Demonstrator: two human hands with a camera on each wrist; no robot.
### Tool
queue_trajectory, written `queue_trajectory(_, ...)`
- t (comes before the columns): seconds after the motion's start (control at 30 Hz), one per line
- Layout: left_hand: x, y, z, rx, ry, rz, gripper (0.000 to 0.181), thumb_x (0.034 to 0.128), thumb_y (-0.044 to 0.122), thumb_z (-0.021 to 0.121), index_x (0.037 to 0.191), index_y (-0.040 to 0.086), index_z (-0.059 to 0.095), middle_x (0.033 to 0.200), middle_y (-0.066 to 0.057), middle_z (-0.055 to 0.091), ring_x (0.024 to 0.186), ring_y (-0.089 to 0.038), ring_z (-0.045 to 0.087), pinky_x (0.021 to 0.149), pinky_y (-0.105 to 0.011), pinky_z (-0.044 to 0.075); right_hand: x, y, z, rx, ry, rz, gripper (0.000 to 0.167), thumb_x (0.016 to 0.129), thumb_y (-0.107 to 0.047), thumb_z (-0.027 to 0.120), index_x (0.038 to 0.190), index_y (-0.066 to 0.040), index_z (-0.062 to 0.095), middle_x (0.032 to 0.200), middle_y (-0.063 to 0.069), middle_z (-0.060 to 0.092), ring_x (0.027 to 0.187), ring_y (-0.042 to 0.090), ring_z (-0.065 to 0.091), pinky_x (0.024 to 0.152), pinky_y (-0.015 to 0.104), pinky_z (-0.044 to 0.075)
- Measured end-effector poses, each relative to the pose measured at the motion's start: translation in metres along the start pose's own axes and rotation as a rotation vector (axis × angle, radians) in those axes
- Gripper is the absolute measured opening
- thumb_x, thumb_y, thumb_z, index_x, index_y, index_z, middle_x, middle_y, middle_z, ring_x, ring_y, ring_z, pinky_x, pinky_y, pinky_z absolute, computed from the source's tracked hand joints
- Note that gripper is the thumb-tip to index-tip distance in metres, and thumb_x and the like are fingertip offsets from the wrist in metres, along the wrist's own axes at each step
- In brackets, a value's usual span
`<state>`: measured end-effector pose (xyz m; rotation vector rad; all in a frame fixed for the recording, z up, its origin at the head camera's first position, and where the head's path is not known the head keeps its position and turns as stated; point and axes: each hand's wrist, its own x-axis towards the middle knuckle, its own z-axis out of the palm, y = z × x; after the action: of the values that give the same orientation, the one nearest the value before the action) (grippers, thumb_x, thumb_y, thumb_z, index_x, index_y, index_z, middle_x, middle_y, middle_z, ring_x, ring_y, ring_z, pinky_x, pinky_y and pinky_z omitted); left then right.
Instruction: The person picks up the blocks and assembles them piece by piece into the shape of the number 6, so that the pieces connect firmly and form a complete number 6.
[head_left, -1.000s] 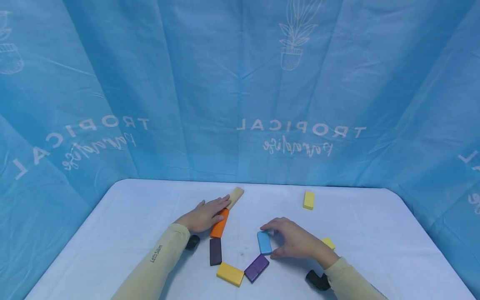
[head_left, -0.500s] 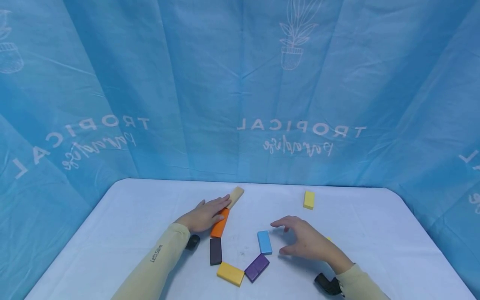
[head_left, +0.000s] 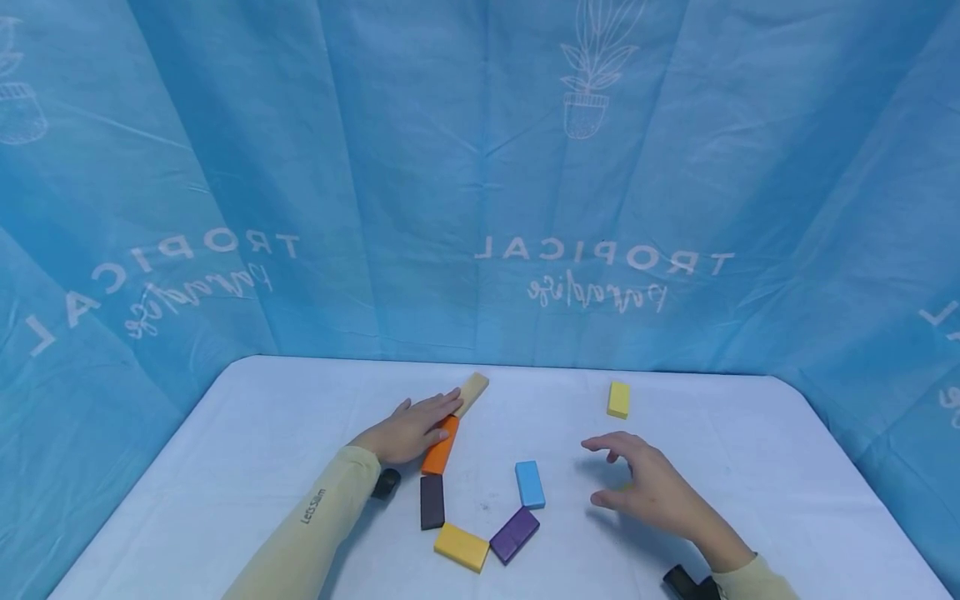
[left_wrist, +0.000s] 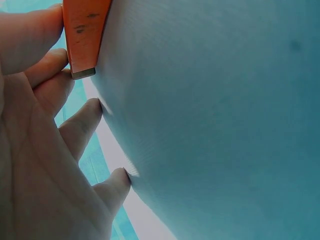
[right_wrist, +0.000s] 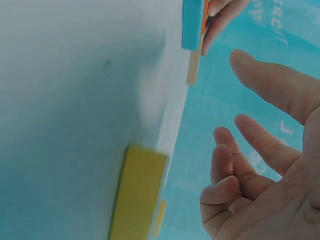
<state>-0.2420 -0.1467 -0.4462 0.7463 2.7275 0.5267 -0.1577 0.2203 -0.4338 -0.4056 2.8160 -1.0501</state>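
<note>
My left hand [head_left: 408,432] rests with extended fingers along the orange block [head_left: 440,447] and the near end of the beige wooden block [head_left: 472,392]. In the left wrist view the thumb and a finger touch the side of the orange block [left_wrist: 86,35]; the other fingertips reach down to the table. My right hand [head_left: 654,483] hovers over the table, fingers loosely bent and thumb apart, holding nothing. Below it lies a yellow block [right_wrist: 137,195], almost wholly hidden by the hand in the head view. The light blue block [head_left: 529,484] lies to the left of that hand.
A chain of flat blocks curves on from the orange one: black [head_left: 432,502], golden yellow [head_left: 461,547], purple [head_left: 514,535], then light blue. Another yellow block [head_left: 618,400] lies at the back right of the white table [head_left: 315,400]. A blue curtain [head_left: 420,183] hangs behind.
My right hand has let go of the light blue block and moved away to the right, over the nearer yellow block. The left hand and the chain of blocks stay put.
</note>
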Motion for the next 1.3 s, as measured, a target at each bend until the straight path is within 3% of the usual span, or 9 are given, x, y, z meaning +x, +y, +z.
queue_trajectory(0.23,-0.001,0.002,-0.001,-0.011,-0.008,-0.006,0.056,0.1072,0.028,0.049,0.159,0.015,0.033,0.165,-0.003,0.026,0.152,-0.027,0.023,0.120,-0.061,0.012,-0.013,0.014,-0.009,-0.016,0.057,0.062,0.062,0.075,-0.027,0.090,0.131,-0.019,0.065,0.126,-0.002,0.063,0.104,0.020,0.055,0.078,0.036,0.049)
queue_trajectory(0.73,0.001,0.000,-0.001,-0.003,-0.013,-0.006,0.056,0.1074,0.029,0.048,0.159,0.016,0.031,0.166,-0.003,0.025,0.152,-0.027,0.022,0.120,-0.061,0.012,-0.036,0.029,-0.016,-0.145,0.147,0.165,0.073,0.074,-0.041,0.089,0.134,-0.008,0.062,0.129,0.013,0.063,0.104,0.026,0.059,0.086,0.049,0.051)
queue_trajectory(1.03,0.002,0.001,0.000,-0.004,-0.013,-0.010,0.056,0.1073,0.028,0.049,0.159,0.015,0.031,0.166,-0.003,0.025,0.152,-0.027,0.022,0.120,-0.061,0.011,-0.037,0.031,-0.020,-0.113,0.106,0.324,0.089,0.072,-0.046,0.089,0.139,0.002,0.054,0.127,0.020,0.063,0.103,0.029,0.059,0.077,0.044,0.053)
queue_trajectory(1.3,0.001,-0.002,0.001,-0.016,-0.012,-0.007,0.057,0.1075,0.028,0.048,0.160,0.015,0.030,0.166,-0.003,0.025,0.152,-0.027,0.022,0.120,-0.061,0.010,-0.033,0.033,-0.018,-0.091,0.032,0.453,0.104,0.072,-0.053,0.086,0.140,0.013,0.045,0.126,0.027,0.060,0.110,0.039,0.059,0.089,0.053,0.052)
